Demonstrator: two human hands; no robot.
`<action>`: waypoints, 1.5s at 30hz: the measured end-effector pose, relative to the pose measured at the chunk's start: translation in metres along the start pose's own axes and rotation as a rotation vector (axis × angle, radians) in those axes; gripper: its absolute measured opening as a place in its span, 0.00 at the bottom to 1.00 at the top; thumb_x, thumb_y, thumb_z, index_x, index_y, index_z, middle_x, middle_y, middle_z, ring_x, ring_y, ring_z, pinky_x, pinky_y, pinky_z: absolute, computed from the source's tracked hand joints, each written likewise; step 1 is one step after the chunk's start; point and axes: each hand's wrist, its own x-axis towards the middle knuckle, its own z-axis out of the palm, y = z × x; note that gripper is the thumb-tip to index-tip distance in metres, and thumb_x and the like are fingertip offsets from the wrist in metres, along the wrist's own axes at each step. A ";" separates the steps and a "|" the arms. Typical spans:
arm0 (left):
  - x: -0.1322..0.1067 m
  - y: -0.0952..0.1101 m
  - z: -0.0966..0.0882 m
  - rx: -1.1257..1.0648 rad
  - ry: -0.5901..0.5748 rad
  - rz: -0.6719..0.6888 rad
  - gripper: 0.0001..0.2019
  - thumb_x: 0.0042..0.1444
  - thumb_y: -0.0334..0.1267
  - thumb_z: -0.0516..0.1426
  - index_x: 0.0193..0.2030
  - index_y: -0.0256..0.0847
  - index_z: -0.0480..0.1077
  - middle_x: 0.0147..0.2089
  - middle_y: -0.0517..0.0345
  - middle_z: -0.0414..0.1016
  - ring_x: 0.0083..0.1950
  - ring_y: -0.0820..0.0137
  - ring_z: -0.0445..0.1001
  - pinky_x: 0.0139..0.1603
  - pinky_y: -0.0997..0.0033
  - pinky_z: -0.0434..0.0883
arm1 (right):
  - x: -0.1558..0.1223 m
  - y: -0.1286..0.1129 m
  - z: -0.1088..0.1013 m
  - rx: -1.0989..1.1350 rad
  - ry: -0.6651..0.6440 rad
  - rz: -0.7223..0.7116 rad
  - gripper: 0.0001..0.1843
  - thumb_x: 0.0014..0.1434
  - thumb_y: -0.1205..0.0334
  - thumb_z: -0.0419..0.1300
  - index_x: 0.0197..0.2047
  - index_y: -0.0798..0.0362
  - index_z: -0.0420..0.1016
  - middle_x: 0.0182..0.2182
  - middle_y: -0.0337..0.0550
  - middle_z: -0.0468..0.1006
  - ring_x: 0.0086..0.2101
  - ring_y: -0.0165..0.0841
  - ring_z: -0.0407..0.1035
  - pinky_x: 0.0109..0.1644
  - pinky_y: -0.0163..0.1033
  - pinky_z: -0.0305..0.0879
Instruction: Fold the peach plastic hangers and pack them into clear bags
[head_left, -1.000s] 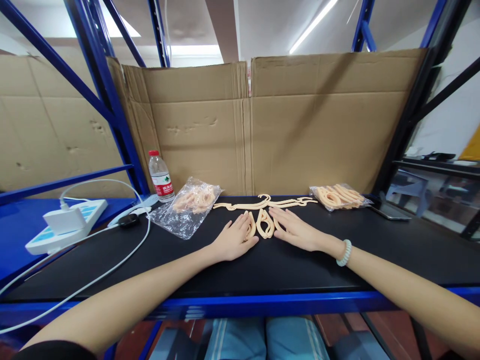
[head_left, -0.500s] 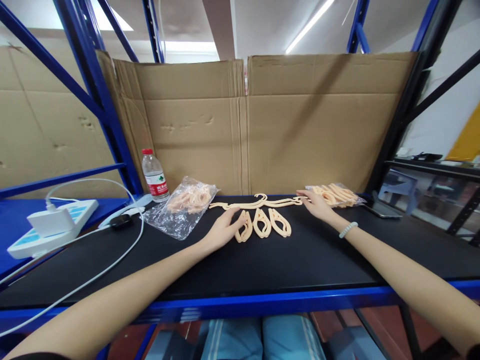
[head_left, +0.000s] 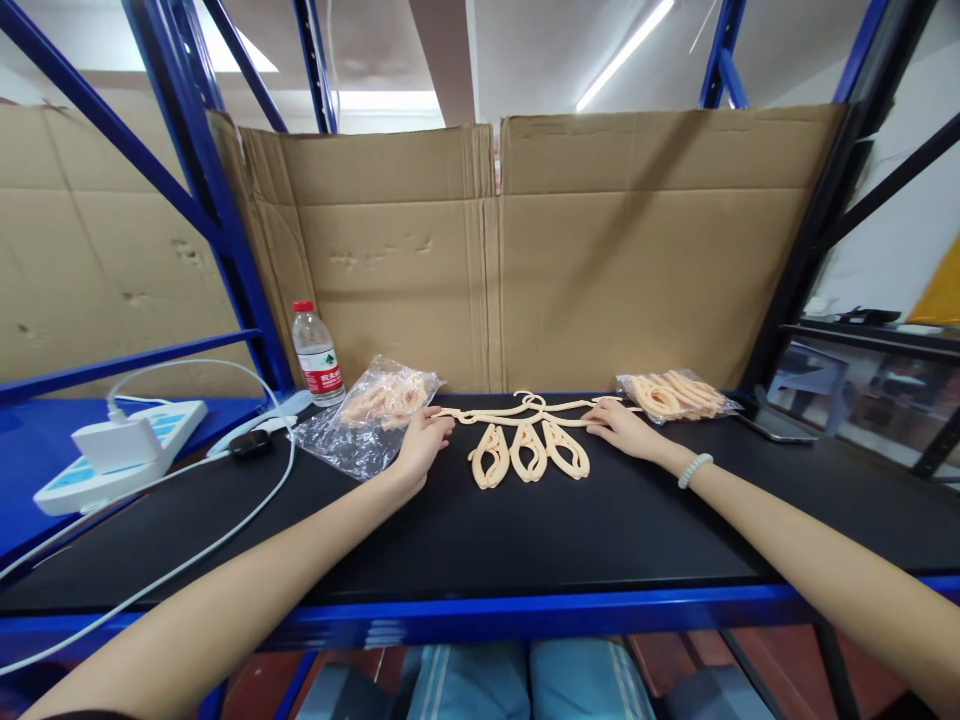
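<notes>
Cream folding clothes hangers lie on the black tabletop. Toward the back, an unfolded clothes hanger (head_left: pixel 517 417) is spread wide, with what looks like a second unfolded one close behind it. My left hand (head_left: pixel 422 445) pinches the left end of the front hanger. At its right end, the fingers of my right hand (head_left: pixel 628 430) are closed on the other arm. In front of them lie three folded hangers: the left one (head_left: pixel 478 470), the middle one (head_left: pixel 520 462) and the right one (head_left: pixel 579 462), side by side and untouched.
A clear bag of hangers (head_left: pixel 386 395) lies left, near a water bottle (head_left: pixel 319 360). Another bagged bundle (head_left: pixel 679 395) is at the right, beside a phone-like dark device (head_left: pixel 780 425). A power strip (head_left: pixel 176 430) with white cables sits far left. Cardboard (head_left: pixel 645 270) walls the back.
My left hand has moved left from the folded hangers to the left end of the unfolded one. My right hand has come slightly nearer, onto the front hanger's right end.
</notes>
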 end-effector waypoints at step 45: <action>-0.021 0.018 0.003 0.062 -0.273 0.246 0.10 0.46 0.35 0.59 0.37 0.36 0.75 0.24 0.61 0.70 0.23 0.75 0.65 0.23 0.77 0.60 | -0.010 -0.077 -0.033 -0.493 0.401 -0.079 0.13 0.66 0.58 0.51 0.38 0.50 0.76 0.42 0.51 0.74 0.41 0.45 0.65 0.45 0.51 0.61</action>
